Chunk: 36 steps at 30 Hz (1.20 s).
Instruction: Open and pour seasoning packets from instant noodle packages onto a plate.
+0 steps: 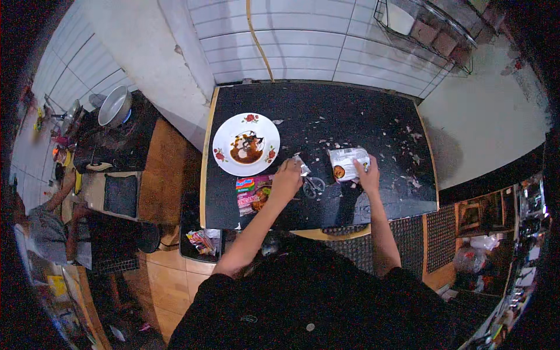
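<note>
On a worn black table (306, 100) lies a white plate (222, 144) with red flowers on its rim and dark brown sauce in its middle. My left hand (286, 179) holds a small silvery sachet (301, 164) just right of the plate. Under that hand lies an Indomie noodle wrapper (247, 197), partly covered by it. Scissors (316, 187) with pale handles rest beside the left hand. My right hand (367, 173) grips the right side of a white printed packet (345, 157), which shows a food picture; whether the packet touches the table is unclear.
At the left, a metal pan (114, 107) sits over a blue flame on a stove. Another person (52, 227) is at the counter there. Pale flakes dot the table. A tiled wall (297, 48) rises behind it, with a wire rack (420, 30) at upper right.
</note>
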Motion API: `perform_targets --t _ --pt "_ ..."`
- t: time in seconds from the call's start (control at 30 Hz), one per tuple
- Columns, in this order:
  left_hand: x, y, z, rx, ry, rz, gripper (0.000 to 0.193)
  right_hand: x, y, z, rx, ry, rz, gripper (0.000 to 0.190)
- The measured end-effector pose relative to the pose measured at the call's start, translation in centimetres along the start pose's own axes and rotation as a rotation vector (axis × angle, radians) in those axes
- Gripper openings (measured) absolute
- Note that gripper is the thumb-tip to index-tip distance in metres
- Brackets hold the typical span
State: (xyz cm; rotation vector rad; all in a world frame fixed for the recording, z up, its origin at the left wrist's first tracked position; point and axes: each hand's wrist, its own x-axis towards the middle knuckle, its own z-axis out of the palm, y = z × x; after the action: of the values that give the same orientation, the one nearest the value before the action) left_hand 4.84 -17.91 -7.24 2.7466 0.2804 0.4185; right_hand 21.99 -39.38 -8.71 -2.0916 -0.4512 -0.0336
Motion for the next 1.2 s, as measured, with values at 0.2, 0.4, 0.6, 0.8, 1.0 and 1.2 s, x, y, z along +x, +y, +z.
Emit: perform_targets --t 0.2,0.4,0.6,0.8,1.0,1.2 --pt "0.6 -0.3 -0.1 0.151 0.071 0.045 0.023 0.0 -2.1 -0.1 -0.26 0.155 -0.152 0.054" --pt "1.3 0.1 -3.3 -0.461 0.465 -0.292 0.012 -4.1 -7.9 0.8 -0.133 -0.286 -0.199 0.033" --pt "-2.1 1.4 -6.7 -1.321 0.487 -0.788 0.012 -6.7 -8.2 4.3 -0.342 -0.523 -0.257 0.028" --pt "-7.3 1.5 -9.3 -1.368 0.664 -0.94 0.006 -5.6 -9.8 2.8 -0.233 -0.451 -0.198 0.032" --pt "-15.7 -1.9 -8.8 -1.323 0.822 -0.976 0.029 1.7 -4.1 -1.6 -0.42 0.02 -0.189 0.059" --pt "-15.1 -0.4 -8.5 -1.101 0.763 -1.086 0.046 2.7 -0.7 0.8 -0.268 -0.176 0.079 0.076"
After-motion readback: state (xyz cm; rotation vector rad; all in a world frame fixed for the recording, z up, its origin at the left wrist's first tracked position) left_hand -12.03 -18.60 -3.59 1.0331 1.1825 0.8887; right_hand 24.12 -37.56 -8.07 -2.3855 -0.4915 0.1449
